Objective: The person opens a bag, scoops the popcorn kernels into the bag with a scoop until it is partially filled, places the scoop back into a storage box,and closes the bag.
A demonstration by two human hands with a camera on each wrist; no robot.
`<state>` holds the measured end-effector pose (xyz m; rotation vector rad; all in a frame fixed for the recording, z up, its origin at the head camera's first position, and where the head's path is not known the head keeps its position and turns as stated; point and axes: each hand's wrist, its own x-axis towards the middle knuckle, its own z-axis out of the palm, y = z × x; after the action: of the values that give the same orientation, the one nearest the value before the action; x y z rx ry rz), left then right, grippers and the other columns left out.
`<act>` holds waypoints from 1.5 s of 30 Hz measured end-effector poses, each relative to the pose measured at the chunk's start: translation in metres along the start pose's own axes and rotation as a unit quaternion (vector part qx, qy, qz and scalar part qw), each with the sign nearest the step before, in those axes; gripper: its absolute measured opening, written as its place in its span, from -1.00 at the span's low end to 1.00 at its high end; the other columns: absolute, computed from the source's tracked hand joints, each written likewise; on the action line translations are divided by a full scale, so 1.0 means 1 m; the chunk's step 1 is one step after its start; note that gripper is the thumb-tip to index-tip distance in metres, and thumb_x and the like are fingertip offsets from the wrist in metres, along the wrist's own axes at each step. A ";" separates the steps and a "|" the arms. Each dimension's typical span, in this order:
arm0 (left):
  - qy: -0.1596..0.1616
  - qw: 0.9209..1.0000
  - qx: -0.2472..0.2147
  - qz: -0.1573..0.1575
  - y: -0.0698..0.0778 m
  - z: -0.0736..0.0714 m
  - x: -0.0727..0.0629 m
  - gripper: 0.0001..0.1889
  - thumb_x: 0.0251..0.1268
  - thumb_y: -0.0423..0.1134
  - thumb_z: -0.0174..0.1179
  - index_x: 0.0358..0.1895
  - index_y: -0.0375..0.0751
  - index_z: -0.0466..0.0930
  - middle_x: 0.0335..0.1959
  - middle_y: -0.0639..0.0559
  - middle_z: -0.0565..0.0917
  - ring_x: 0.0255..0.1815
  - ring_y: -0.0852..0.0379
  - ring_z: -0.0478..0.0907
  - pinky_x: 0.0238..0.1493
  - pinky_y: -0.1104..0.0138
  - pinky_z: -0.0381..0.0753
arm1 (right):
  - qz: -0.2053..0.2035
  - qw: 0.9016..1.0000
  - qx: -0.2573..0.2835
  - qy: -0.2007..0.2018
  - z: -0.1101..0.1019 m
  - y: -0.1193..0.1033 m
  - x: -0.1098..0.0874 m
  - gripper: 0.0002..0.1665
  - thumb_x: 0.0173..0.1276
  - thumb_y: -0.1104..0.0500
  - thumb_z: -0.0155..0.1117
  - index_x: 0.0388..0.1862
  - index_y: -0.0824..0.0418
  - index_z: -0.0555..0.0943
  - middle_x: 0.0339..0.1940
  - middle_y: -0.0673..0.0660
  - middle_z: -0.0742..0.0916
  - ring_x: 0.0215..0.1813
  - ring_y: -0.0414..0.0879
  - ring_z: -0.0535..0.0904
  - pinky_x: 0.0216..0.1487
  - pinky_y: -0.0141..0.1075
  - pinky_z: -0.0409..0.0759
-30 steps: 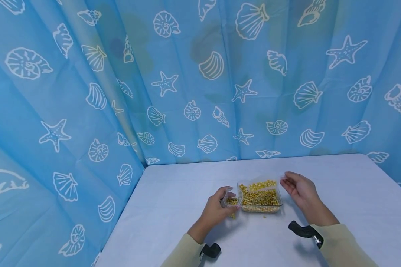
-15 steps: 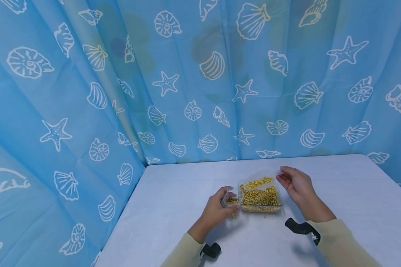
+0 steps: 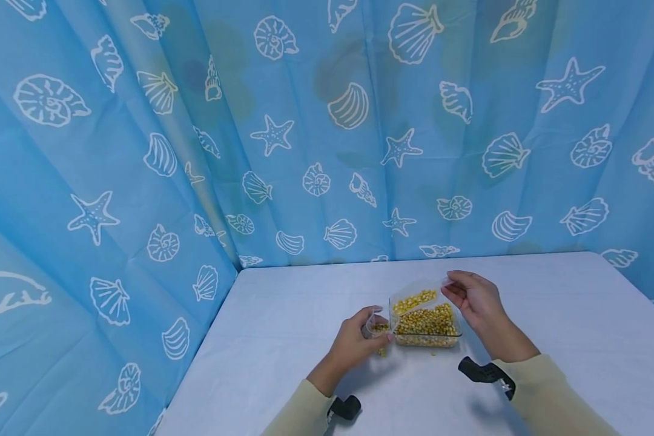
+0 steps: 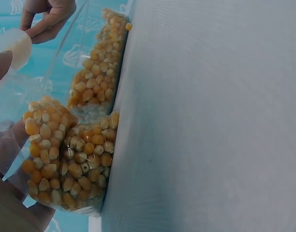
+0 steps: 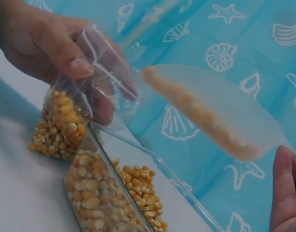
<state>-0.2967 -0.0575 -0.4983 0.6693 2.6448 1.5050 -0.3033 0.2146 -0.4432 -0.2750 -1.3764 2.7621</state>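
Observation:
My left hand (image 3: 354, 342) holds a clear zip bag (image 5: 61, 126) by its opened mouth, thumb on one side and fingers on the other. Corn kernels fill the bag's lower part, which rests on the table. Right beside it stands a rectangular glass container (image 3: 428, 343) heaped with corn kernels (image 5: 92, 193). Over that container my right hand (image 3: 475, 303) pinches the end of a translucent scoop (image 5: 211, 108). A row of kernels lies along the scoop, and its tip points at the bag's mouth.
A white cloth covers the table (image 3: 283, 339). One loose kernel (image 3: 433, 353) lies in front of the glass container. Behind and to the left hangs a blue curtain (image 3: 305, 121) with shell and starfish prints. A black mount (image 3: 487, 372) sits at the right wrist.
My right hand has moved left, bringing the loaded scoop closer to the bag. My left hand has stayed in place on the bag.

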 end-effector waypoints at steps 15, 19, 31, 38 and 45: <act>-0.003 1.000 -0.006 0.002 -0.004 0.001 0.002 -0.39 0.17 0.06 0.36 0.26 -0.07 0.49 -0.11 0.34 0.67 0.11 0.26 0.49 0.18 -0.02 0.40 | -0.016 0.995 -0.095 0.019 0.010 -0.001 0.003 -0.64 0.38 0.17 0.30 0.05 0.30 0.46 -0.27 0.09 0.63 -0.24 -0.12 0.63 -0.10 -0.28 0.62; -0.002 1.000 -0.011 0.003 -0.005 0.002 0.001 -0.38 0.16 0.09 0.36 0.25 -0.07 0.50 -0.13 0.38 0.66 0.11 0.26 0.49 0.18 -0.02 0.39 | -0.008 0.994 -0.102 0.026 0.010 -0.001 0.003 -0.56 0.39 0.17 0.29 0.14 0.33 0.42 -0.26 0.08 0.63 -0.24 -0.12 0.63 -0.09 -0.29 0.62; -0.003 1.000 -0.011 0.014 -0.004 0.002 0.001 -0.40 0.18 0.08 0.36 0.25 -0.07 0.50 -0.13 0.44 0.65 0.15 0.26 0.47 0.18 -0.03 0.40 | -0.018 0.993 -0.113 0.018 0.011 -0.003 0.002 -0.64 0.42 0.17 0.25 0.09 0.31 0.44 -0.24 0.08 0.62 -0.22 -0.12 0.63 -0.09 -0.29 0.62; 0.002 1.000 -0.010 0.020 -0.002 0.001 0.001 -0.41 0.17 0.09 0.36 0.23 -0.07 0.52 -0.17 0.42 0.66 0.08 0.30 0.49 0.11 0.08 0.44 | -0.032 0.993 -0.117 0.006 0.014 -0.003 0.002 -0.73 0.44 0.22 0.22 0.03 0.30 0.44 -0.25 0.08 0.62 -0.25 -0.13 0.63 -0.10 -0.28 0.62; 0.002 1.000 -0.007 0.007 -0.002 0.001 0.000 -0.40 0.15 0.10 0.37 0.23 -0.07 0.53 -0.18 0.41 0.65 0.05 0.29 0.50 0.10 0.07 0.45 | -0.028 0.993 -0.116 0.015 0.014 -0.001 0.002 -0.73 0.42 0.22 0.24 0.01 0.29 0.47 -0.25 0.09 0.63 -0.26 -0.13 0.64 -0.11 -0.28 0.63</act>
<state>-0.2973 -0.0575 -0.5009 0.6853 2.6345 1.5292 -0.3082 0.2043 -0.4340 -0.2808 -1.6719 2.5427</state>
